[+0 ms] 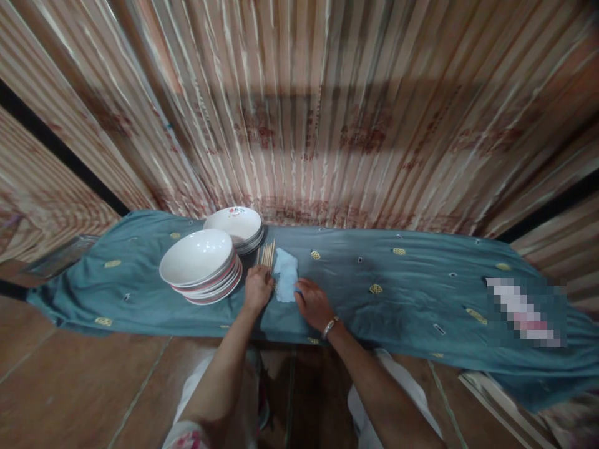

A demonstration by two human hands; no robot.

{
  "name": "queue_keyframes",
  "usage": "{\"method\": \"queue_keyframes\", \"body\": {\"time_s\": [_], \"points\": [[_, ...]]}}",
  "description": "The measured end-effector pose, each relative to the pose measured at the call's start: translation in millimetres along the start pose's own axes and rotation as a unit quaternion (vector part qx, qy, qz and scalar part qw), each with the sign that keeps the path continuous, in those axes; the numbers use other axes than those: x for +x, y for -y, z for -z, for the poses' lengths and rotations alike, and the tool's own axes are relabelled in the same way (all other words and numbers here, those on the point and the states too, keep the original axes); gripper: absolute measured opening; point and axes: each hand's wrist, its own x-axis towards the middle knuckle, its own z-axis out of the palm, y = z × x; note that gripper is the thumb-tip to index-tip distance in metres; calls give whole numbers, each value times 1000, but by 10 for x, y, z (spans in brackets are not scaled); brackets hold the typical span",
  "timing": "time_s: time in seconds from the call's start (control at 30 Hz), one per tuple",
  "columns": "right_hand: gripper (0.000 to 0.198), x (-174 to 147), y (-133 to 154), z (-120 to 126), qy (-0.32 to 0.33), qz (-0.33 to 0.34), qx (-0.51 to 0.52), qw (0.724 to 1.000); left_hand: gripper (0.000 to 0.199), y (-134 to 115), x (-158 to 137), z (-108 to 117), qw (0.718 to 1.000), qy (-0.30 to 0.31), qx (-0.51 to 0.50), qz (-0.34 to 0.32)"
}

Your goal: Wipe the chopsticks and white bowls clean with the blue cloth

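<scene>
My left hand is closed over the lower ends of a bundle of wooden chopsticks, which lie side by side pointing away from me. Just to the right, a light blue cloth is spread on the table, slightly crumpled. At its right edge is my right hand, wearing a bracelet, with curled fingers pinching the cloth's border. Left of the chopsticks stands a tall stack of white bowls, some with red rims. Behind it is a second stack of white dishes with a floral print.
A teal patterned cloth covers the long table. A blurred-out item lies at its right end. Pleated curtains hang close behind the table, and dark poles slant at both sides. A flat tray-like object sits at far left.
</scene>
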Motion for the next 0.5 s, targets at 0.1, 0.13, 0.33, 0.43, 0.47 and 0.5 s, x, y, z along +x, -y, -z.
{"method": "queue_keyframes", "body": {"time_s": [0.1, 0.13, 0.33, 0.43, 0.47, 0.5], "points": [[18, 24, -29, -7, -2, 2, 2, 1000, 24, -2, 18, 25, 1000, 13, 26, -10], [18, 35, -35, -13, -3, 1, 0, 1000, 25, -3, 19, 37, 999, 18, 42, -13], [19, 104, -47, -2, 2, -5, -6, 1000, 18, 11, 6, 86, 992, 36, 118, -27], [21, 128, -52, 12, -6, -11, -10, 1000, 17, 19, 3, 80, 990, 37, 130, -26], [21, 133, -55, 10, -11, -13, -11, 1000, 17, 18, 4, 77, 990, 36, 135, -25], [22, 137, -57, 6, -15, -14, -12, 1000, 16, 16, 4, 75, 989, 35, 139, -27]]}}
